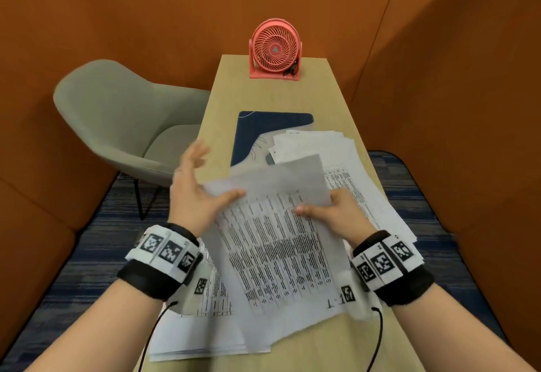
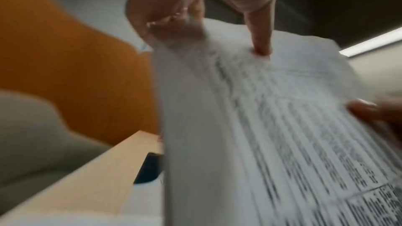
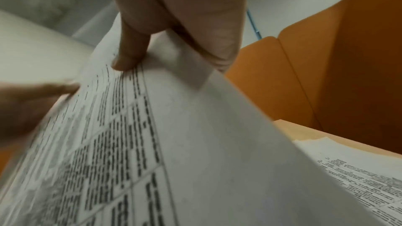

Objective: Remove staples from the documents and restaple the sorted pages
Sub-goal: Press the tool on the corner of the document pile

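Printed document [image 1: 278, 243]: several sheets of dense tabular text, held up off the table [image 1: 328, 96] near its near edge, top page folded back away from the person. Text side shows in both wrist views [image 2: 293, 126] [image 3: 121, 143]; motion blur prevents reading it.

Left hand [image 1: 194, 193]: fingers spread and extended, blurred; thumb lies on the upper left corner of the document. In the left wrist view one fingertip [image 2: 262, 47] presses the top of the page.

Right hand [image 1: 336, 215]: pinches the right edge of the document, thumb on the printed face, fingers curled behind the folded-back sheet [image 3: 130, 54].

Loose printed pages [image 1: 336, 152]: fanned pile along the right edge of the table, beyond the right hand. Second stack of pages [image 1: 199, 339]: lies flat at the near left edge, under the held document.

Dark blue mat [image 1: 263, 128]: mid-table, partly covered by pages.

Pink desk fan [image 1: 275, 49]: upright at the far edge of the table.

Grey chair [image 1: 123, 126]: beside the left edge of the table.

Wrist bands with black-and-white markers [image 1: 167, 254]: on both wrists.
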